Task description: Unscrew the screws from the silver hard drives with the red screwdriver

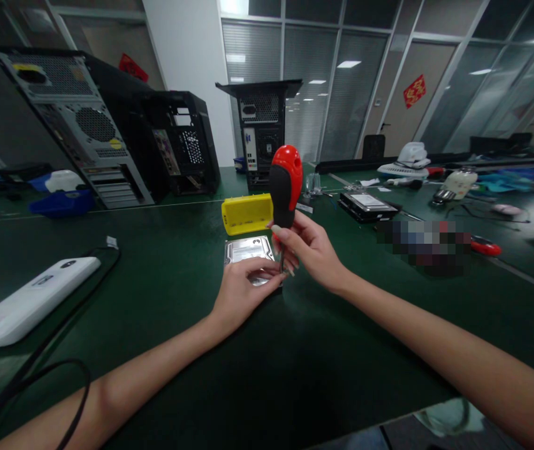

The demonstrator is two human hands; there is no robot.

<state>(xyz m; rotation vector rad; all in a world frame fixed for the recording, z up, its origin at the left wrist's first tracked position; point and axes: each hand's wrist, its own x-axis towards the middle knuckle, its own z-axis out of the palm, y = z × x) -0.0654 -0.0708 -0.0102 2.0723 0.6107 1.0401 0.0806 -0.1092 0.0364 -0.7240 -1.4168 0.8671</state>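
1. Upright between the fingertips [280, 232] of the right hand [311, 250]: a screwdriver [285, 187], red and black handle uppermost, thin shank pointing down. Fingers closed around the lower end of the handle and the top of the shank, thumb in front.
2. Just below, left hand [241, 292] palm-down, fingers curled together and resting on the near edge of a silver hard drive [247, 249]. Thumb tip close beside the shank; actual touch with the shank impossible to tell.
3. Screwdriver tip hidden behind the left fingers, so contact with the drive not visible.
4. Hard drive flat on the green table [164, 269], directly under both hands, near right corner covered by them.
5. Just behind the drive, nearly touching it: a yellow box [246, 214], partly masked by the handle.
6. Farther right, well apart: a black drive [367, 207] lying flat, then scattered tools and a red-handled tool [485, 248].
7. To the left, near the table edge: a white power strip [27, 303] with black cable [67, 325] looping toward the viewer.
8. At the back, three open computer cases [93, 125], standing on the table, rear panels facing forward.
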